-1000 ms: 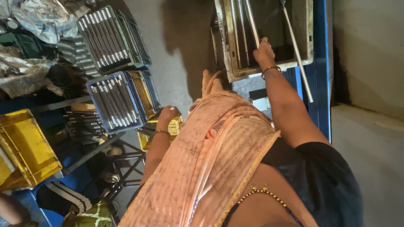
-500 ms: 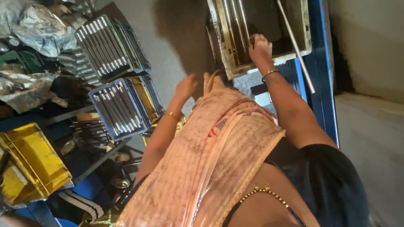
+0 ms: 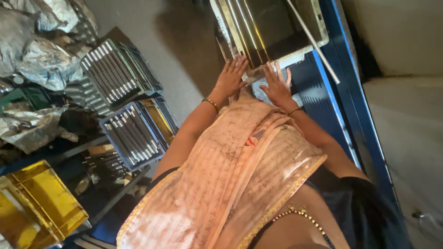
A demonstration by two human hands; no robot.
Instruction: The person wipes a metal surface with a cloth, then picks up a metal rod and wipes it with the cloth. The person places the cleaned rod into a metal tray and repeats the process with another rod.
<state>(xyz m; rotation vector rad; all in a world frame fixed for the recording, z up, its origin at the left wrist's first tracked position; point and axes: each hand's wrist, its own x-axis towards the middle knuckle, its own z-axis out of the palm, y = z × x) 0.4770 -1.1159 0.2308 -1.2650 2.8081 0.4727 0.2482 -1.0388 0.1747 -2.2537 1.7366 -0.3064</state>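
Your left hand (image 3: 229, 79) and right hand (image 3: 277, 85) lie flat, fingers spread, gripping nothing, on the near rim of the grey tray (image 3: 318, 27) at the frame's top, which holds a few metal rods (image 3: 240, 25). At centre left, two blue crates (image 3: 138, 127) carry rows of steel rods (image 3: 131, 133); a yellow bin (image 3: 39, 207) sits lower left.
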